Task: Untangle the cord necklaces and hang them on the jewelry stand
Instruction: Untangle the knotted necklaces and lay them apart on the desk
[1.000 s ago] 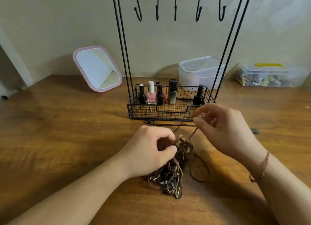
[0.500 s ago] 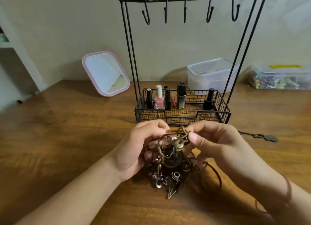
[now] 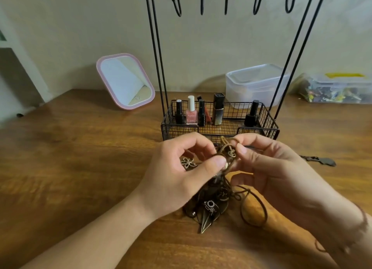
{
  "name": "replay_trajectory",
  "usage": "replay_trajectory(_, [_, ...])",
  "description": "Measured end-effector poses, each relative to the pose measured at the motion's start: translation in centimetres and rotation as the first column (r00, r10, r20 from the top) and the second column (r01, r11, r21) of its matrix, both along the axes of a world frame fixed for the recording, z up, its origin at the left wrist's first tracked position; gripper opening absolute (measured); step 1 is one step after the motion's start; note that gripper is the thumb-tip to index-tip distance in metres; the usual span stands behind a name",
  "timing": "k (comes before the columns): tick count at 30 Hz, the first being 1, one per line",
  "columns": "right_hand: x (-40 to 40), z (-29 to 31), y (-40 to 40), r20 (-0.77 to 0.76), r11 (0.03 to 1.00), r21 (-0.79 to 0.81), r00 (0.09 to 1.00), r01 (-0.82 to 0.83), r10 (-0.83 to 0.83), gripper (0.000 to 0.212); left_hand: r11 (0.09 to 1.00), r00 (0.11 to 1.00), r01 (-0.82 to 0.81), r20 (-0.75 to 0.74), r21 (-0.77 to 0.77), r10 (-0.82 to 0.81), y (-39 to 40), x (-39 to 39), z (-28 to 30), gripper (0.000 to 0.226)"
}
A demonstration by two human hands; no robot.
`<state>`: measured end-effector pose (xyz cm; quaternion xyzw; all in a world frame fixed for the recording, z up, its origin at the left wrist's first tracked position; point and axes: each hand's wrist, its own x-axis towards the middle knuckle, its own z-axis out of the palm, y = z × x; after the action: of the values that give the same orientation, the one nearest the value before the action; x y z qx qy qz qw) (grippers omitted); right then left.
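A tangled bunch of brown cord necklaces (image 3: 216, 196) with metal pendants hangs over the wooden table, its lower part resting on the wood. My left hand (image 3: 181, 176) pinches the top of the knot from the left. My right hand (image 3: 267, 168) pinches the same knot from the right, fingertips almost touching the left ones. A cord loop (image 3: 254, 208) lies under my right wrist. The black wire jewelry stand (image 3: 159, 67) rises just behind my hands, its several hooks (image 3: 226, 3) bare.
The stand's wire basket (image 3: 269, 125) holds several nail polish bottles (image 3: 191, 113). A pink-framed mirror (image 3: 125, 81) leans on the wall at the left. Clear plastic boxes (image 3: 255, 83) sit behind at the right. A dark pendant on a cord (image 3: 322, 161) lies right of my hands.
My right hand came back from a stretched cord to the knot, and both hands lifted the tangle off the table. The view has moved closer to the stand.
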<state>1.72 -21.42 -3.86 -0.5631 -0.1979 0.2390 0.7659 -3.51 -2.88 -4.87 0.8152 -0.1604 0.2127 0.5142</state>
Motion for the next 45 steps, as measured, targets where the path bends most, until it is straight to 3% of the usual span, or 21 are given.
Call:
replay_trajectory(6, [0.1, -0.4, 0.3, 0.013, 0.998, 0.005, 0.998, -0.057, 0.057, 0.015, 0.964, 0.972, 0.122, -0.167, -0.235, -0.164, 0.5, 0.2, 0.1, 0.018])
replay_trajectory(12, [0.2, -0.6, 0.4, -0.038, 0.999, -0.028, 0.998, -0.041, 0.04, 0.029, 0.83, 0.937, 0.091, -0.234, -0.551, -0.259, 0.8, 0.1, 0.5, 0.014])
replay_trajectory(14, [0.1, -0.3, 0.2, 0.017, 0.996, -0.028, 0.996, -0.082, 0.082, 0.02, 0.765, 0.936, 0.048, -0.239, -0.642, -0.259, 0.9, 0.2, 0.6, 0.014])
replay_trajectory(17, [0.0, -0.2, 0.1, 0.048, 0.998, -0.067, 0.999, 0.0, 0.004, 0.008, 0.79, 0.967, -0.043, -0.224, -0.612, -0.121, 0.8, 0.4, 0.6, 0.018])
replay_trajectory(20, [0.4, -0.4, -0.1, 0.055, 0.991, -0.072, 0.993, 0.111, -0.107, 0.007, 0.84, 0.975, -0.21, -0.175, -0.501, 0.14, 0.7, 0.4, 0.5, 0.029])
replay_trajectory(22, [0.7, -0.4, -0.2, 0.046, 0.984, -0.038, 0.984, 0.175, -0.173, 0.009, 0.78, 0.955, -0.298, -0.172, -0.55, 0.243, 1.0, 0.4, 0.8, 0.026])
replay_trajectory(24, [0.9, -0.3, -0.4, 0.066, 0.974, -0.044, 0.974, 0.222, -0.219, 0.009, 0.668, 0.946, -0.322, -0.242, -0.67, 0.214, 1.4, 0.4, 1.3, 0.021])
replay_trajectory(26, [0.9, -0.4, -0.5, 0.263, 0.935, -0.215, 0.939, 0.282, -0.223, 0.009, 0.583, 0.935, -0.349, -0.313, -0.734, 0.167, 1.7, 0.6, 1.7, 0.017])
replay_trajectory(28, [0.8, -1.0, -0.6, 0.635, 0.79, -0.461, 0.772, 0.403, -0.023, 0.007, 0.492, 0.923, -0.38, -0.36, -0.784, 0.14, 1.7, 0.7, 1.8, 0.014])
replay_trajectory(30, [0.4, -1.5, -0.2, 0.743, 0.68, -0.571, 0.642, 0.46, 0.19, 0.008, 0.406, 0.918, -0.394, -0.378, -0.825, 0.123, 1.5, 0.7, 1.9, 0.015])
replay_trajectory(37, [1.3, -2.7, 1.1, 0.741, 0.612, -0.653, 0.544, 0.447, 0.393, 0.043, 0.192, 0.91, -0.415, -0.41, -0.889, 0.069, 2.6, 0.7, 2.3, 0.017])
replay_trajectory(40, [1.9, -2.4, 1.0, 0.691, 0.585, -0.716, 0.508, 0.382, 0.514, 0.032, 0.122, 0.942, -0.334, -0.33, -0.935, 0.055, 3.8, 0.8, 2.5, 0.02])
replay_trajectory(43, [1.9, -2.1, 0.3, 0.648, 0.572, -0.756, 0.486, 0.317, 0.587, 0.011, 0.176, 0.983, -0.183, -0.184, -0.967, 0.009, 4.9, 0.6, 2.7, 0.015])
replay_trajectory(45, [1.7, -2.0, 0.3, 0.701, 0.623, -0.706, 0.455, 0.336, 0.55, 0.011, 0.243, 0.989, -0.112, -0.131, -0.964, -0.063, 5.4, 0.6, 2.5, 0.015])
